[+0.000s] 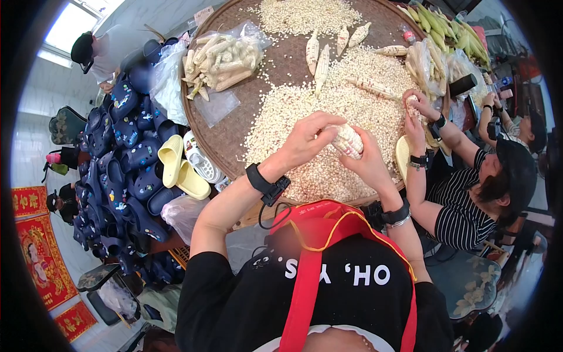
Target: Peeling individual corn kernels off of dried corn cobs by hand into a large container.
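Observation:
A corn cob (350, 141) with pale and purplish kernels is held low over the round table (286, 66). My right hand (368, 160) grips its lower side, with the thumb on the near end. The curled fingers and thumb of my left hand (310, 137) press on its upper left end. Directly beneath spreads a wide heap of loose corn kernels (281, 114). Several partly stripped cobs lie at the heap's far side, among them a cob (322, 68) pointing towards me and another cob (374, 88) lying on the kernels. Palm and inner fingers of my left hand are hidden.
Bare cobs (224, 57) are piled on plastic at the table's left. A second kernel heap (308, 15) lies at the back, and husked corn (433, 26) beyond. Dark blue clogs (127, 136) and yellow slippers (180, 165) crowd my left. A co-worker (466, 193) handles a cob close on my right.

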A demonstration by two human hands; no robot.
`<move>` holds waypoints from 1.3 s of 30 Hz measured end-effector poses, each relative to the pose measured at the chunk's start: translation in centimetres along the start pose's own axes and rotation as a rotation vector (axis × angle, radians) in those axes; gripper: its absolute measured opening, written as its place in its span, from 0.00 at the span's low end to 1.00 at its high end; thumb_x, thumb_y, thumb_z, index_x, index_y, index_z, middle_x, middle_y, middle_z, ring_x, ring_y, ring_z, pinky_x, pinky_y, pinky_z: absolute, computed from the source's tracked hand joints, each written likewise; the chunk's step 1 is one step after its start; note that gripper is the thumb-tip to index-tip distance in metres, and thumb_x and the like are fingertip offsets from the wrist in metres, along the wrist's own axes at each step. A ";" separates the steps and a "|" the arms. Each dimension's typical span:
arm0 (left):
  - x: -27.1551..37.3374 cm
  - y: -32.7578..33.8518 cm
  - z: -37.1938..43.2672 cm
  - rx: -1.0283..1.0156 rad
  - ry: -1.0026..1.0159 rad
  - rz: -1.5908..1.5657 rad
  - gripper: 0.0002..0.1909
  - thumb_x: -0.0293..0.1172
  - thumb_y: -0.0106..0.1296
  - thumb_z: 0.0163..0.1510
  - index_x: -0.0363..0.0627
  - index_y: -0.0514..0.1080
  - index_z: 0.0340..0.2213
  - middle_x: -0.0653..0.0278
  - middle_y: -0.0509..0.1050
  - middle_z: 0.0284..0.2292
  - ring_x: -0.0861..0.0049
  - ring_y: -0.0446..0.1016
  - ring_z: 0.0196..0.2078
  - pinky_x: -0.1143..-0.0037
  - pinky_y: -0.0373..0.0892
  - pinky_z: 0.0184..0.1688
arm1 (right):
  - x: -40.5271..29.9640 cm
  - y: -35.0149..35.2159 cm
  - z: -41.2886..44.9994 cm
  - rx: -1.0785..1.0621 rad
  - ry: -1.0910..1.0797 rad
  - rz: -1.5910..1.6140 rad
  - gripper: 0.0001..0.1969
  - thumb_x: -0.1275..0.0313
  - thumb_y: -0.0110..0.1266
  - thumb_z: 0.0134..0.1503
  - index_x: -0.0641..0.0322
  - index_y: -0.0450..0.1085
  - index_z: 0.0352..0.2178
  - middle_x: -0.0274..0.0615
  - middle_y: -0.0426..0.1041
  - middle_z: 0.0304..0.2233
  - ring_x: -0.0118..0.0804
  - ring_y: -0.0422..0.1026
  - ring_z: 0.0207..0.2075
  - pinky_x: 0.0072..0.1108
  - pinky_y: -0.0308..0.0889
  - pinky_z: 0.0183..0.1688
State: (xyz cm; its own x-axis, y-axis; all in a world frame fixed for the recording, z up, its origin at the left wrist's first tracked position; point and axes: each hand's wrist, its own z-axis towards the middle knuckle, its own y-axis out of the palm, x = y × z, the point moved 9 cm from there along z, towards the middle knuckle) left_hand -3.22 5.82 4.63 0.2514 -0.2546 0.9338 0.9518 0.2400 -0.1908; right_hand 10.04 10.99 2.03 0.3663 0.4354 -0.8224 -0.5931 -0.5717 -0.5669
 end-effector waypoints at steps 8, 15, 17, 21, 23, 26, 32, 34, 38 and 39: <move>1.3 0.5 0.1 -0.020 0.098 0.173 0.14 0.27 0.54 0.47 0.42 0.72 0.38 0.60 0.71 0.34 0.72 0.71 0.34 0.77 0.67 0.34 | -1.8 -1.3 -0.3 0.148 -0.145 -0.181 0.31 0.73 0.63 0.36 0.61 0.62 0.45 0.46 0.66 0.40 0.47 0.61 0.42 0.31 0.58 0.46; 0.7 0.3 -0.2 -0.029 -0.021 0.014 0.16 0.27 0.54 0.45 0.42 0.71 0.39 0.61 0.71 0.35 0.74 0.71 0.34 0.77 0.68 0.34 | -1.4 -1.3 -0.4 0.101 0.014 0.002 0.32 0.70 0.65 0.37 0.63 0.62 0.46 0.47 0.67 0.39 0.49 0.66 0.42 0.31 0.62 0.45; 1.5 0.5 -0.1 -0.046 -0.020 0.037 0.16 0.27 0.55 0.44 0.43 0.71 0.38 0.60 0.70 0.35 0.74 0.71 0.35 0.77 0.68 0.34 | -2.0 -1.1 -0.5 0.071 -0.064 -0.051 0.32 0.71 0.66 0.38 0.66 0.61 0.46 0.49 0.67 0.40 0.42 0.69 0.42 0.27 0.64 0.44; 1.9 0.6 -0.1 -0.097 0.008 0.101 0.17 0.28 0.55 0.44 0.43 0.71 0.39 0.60 0.70 0.37 0.74 0.70 0.36 0.78 0.69 0.34 | -2.1 -0.8 -0.7 0.057 -0.043 -0.066 0.32 0.71 0.66 0.38 0.67 0.61 0.46 0.49 0.68 0.40 0.43 0.69 0.43 0.27 0.64 0.45; 1.7 0.6 -0.3 -0.107 0.000 0.096 0.17 0.29 0.55 0.43 0.43 0.71 0.38 0.60 0.69 0.36 0.73 0.70 0.36 0.77 0.69 0.34 | -2.5 -0.9 -0.8 0.070 -0.095 -0.092 0.31 0.71 0.65 0.39 0.66 0.62 0.46 0.49 0.68 0.39 0.44 0.69 0.42 0.27 0.64 0.43; 1.2 0.8 -0.1 -0.154 -0.036 0.147 0.17 0.28 0.55 0.43 0.42 0.70 0.38 0.60 0.69 0.36 0.74 0.70 0.35 0.78 0.69 0.32 | -2.4 -0.9 -0.9 0.076 -0.097 -0.170 0.30 0.73 0.64 0.39 0.65 0.62 0.45 0.48 0.68 0.38 0.46 0.69 0.40 0.28 0.64 0.42; 0.9 1.5 0.1 -0.185 -0.087 0.195 0.18 0.28 0.54 0.43 0.41 0.70 0.39 0.60 0.69 0.34 0.76 0.70 0.32 0.79 0.70 0.31 | -1.7 -1.1 -0.9 0.075 -0.084 -0.182 0.30 0.72 0.63 0.38 0.60 0.63 0.45 0.47 0.67 0.39 0.51 0.69 0.39 0.32 0.66 0.40; 0.8 1.5 -0.1 -0.172 -0.083 0.197 0.18 0.28 0.54 0.43 0.41 0.70 0.39 0.60 0.69 0.34 0.76 0.70 0.33 0.79 0.70 0.31 | -1.6 -1.1 -1.0 0.061 -0.085 -0.154 0.30 0.72 0.63 0.38 0.61 0.63 0.45 0.48 0.67 0.39 0.50 0.69 0.40 0.32 0.66 0.41; 0.7 1.6 -0.2 -0.191 -0.074 0.159 0.17 0.26 0.52 0.44 0.41 0.70 0.39 0.60 0.69 0.35 0.75 0.72 0.35 0.78 0.72 0.33 | -1.3 -0.9 -1.0 0.040 -0.055 -0.075 0.30 0.72 0.62 0.38 0.63 0.63 0.46 0.49 0.69 0.40 0.47 0.70 0.41 0.29 0.66 0.43; 0.8 1.6 -0.2 -0.198 -0.070 0.143 0.16 0.26 0.52 0.44 0.41 0.71 0.39 0.60 0.70 0.35 0.74 0.72 0.35 0.78 0.72 0.34 | -1.0 -0.7 -1.0 0.041 -0.057 -0.075 0.30 0.72 0.62 0.38 0.63 0.63 0.46 0.49 0.69 0.40 0.47 0.70 0.41 0.29 0.66 0.43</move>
State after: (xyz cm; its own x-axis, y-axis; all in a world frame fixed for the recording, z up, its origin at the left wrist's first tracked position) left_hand -1.43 5.78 4.99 0.3799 -0.1639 0.9104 0.9250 0.0791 -0.3717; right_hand 10.80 10.25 3.26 0.3702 0.5157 -0.7726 -0.5950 -0.5071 -0.6236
